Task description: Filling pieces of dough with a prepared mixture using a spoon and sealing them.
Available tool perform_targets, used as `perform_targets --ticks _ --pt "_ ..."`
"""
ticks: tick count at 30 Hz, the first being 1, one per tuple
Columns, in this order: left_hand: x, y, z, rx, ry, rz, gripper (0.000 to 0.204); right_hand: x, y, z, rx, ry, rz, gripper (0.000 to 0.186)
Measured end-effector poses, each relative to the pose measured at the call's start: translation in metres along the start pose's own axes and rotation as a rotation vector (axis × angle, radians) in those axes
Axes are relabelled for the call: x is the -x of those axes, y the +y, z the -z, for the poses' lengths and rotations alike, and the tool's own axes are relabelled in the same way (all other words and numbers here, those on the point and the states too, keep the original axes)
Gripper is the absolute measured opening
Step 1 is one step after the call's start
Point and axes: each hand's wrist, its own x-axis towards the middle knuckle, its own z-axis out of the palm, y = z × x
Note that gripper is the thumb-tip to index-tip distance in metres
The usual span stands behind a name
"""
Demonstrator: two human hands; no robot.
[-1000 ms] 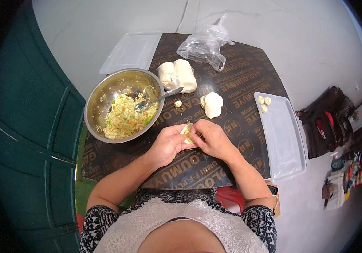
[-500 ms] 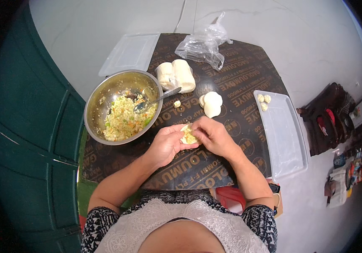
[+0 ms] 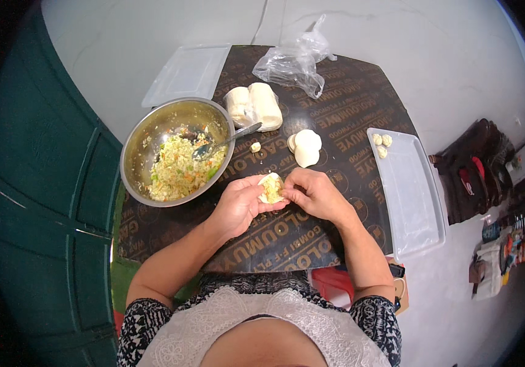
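A round dumpling wrapper [image 3: 271, 188] with chopped yellowish filling on it lies across the fingers of my left hand [image 3: 238, 205], whose thumb rests on its left edge. My right hand [image 3: 316, 192] pinches the wrapper's right edge between thumb and fingertips. Several loose wrappers [image 3: 307, 148] overlap on the table just beyond. To the left stands a steel bowl [image 3: 142, 131] holding a mix of chopped filling [image 3: 183, 171] with green and orange bits. A metal spoon [image 3: 241, 133] leans in it, handle over the right rim.
Two thick wrapper stacks [image 3: 265, 107] in clear plastic sit beyond the bowl, near a small pale lump [image 3: 255, 147]. A crumpled clear bag [image 3: 293, 68] and a translucent tray [image 3: 189, 74] lie at the far edge. Another tray [image 3: 406, 196] on the right holds three small dumplings [image 3: 386, 140].
My right hand has drawn slightly right, from over the filling to the wrapper's edge. More of the wrapper and filling shows now. My left hand keeps its hold.
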Motion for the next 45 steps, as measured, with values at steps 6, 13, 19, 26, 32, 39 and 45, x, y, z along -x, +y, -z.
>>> perform_targets --ticks 6,13,19,26,32,39,45 --pt "0.000 -0.006 0.001 -0.015 0.024 -0.024 0.034 -0.001 -0.006 -0.009 0.059 0.010 0.050 0.021" --pt "0.001 -0.005 0.001 -0.020 0.009 -0.027 0.035 -0.002 -0.005 -0.008 0.021 0.052 0.015 0.019" --pt "0.002 -0.002 -0.004 0.013 0.006 0.014 0.034 -0.002 -0.001 -0.013 -0.037 0.140 0.032 0.015" --pt "0.001 -0.004 0.001 -0.022 -0.006 0.021 0.034 -0.003 0.003 -0.012 0.050 0.110 0.137 0.014" --pt "0.001 0.001 0.000 0.064 -0.016 0.017 0.030 -0.004 0.004 -0.010 -0.010 0.186 0.107 0.009" --pt "0.002 0.000 -0.002 0.001 0.048 -0.006 0.033 -0.002 0.004 -0.009 -0.028 0.128 -0.002 0.006" --pt "0.000 0.001 -0.003 -0.042 0.067 0.035 0.032 -0.002 0.006 -0.009 -0.010 0.108 0.059 0.005"
